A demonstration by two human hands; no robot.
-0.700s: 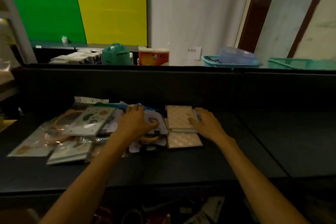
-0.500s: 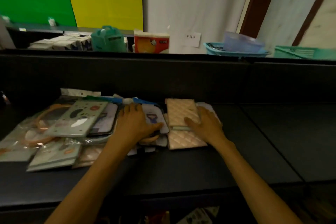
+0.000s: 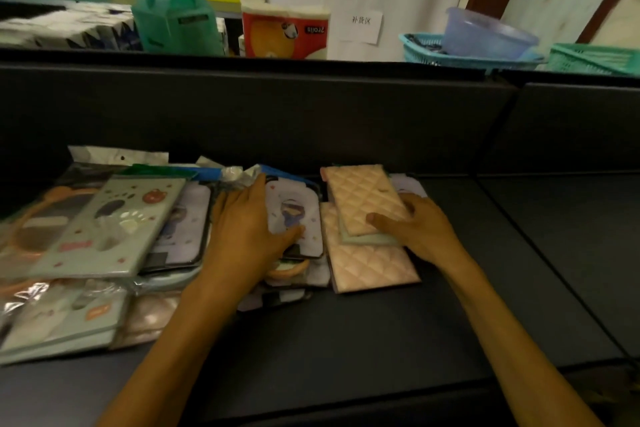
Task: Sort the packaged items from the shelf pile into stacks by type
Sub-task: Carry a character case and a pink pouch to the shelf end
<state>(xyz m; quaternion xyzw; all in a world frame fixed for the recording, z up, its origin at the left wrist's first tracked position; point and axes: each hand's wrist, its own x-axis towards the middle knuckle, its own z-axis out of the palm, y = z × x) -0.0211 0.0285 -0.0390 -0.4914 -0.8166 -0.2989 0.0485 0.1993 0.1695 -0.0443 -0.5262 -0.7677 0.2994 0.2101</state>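
- Slid further onto the quilted stack since a moment ago: right hand (image 3: 420, 229), thumb now lying across the near edge of the top pink quilted pack (image 3: 363, 199), fingers curled round its right side, holding it.
- Barely shifted from before: left hand (image 3: 247, 232), fingers fairly straight and spread flat, palm down, pressing on the pile with the thumb reaching onto the white cartoon-print pack (image 3: 294, 215).
- Just right of that pack, touching it: the quilted stack, top pack tilted, a pale green pack (image 3: 372, 239) peeking out under it, a second pink quilted pack (image 3: 370, 267) at the bottom, nearer edge sticking out.
- Left half of the dark shelf (image 3: 346, 340): the unsorted pile, overlapping and askew.
- On top at the left: a grey-green card pack with paw prints (image 3: 114, 225), tilted over another cartoon-print pack.
- Nearest left corner: a matching grey-green pack (image 3: 59, 326) in shiny wrap, a pinkish pack (image 3: 152, 319) tucked just right of it.
- Far side, beyond the dark back wall: a teal box with a handle (image 3: 176, 21), a red and white tissue pack (image 3: 285, 29), a blue basket (image 3: 422, 48) holding a translucent tub (image 3: 485, 33), a green basket (image 3: 592, 59) at far right.
- Behind those: a paper label (image 3: 360, 24) on the white wall, green and yellow panels further left.
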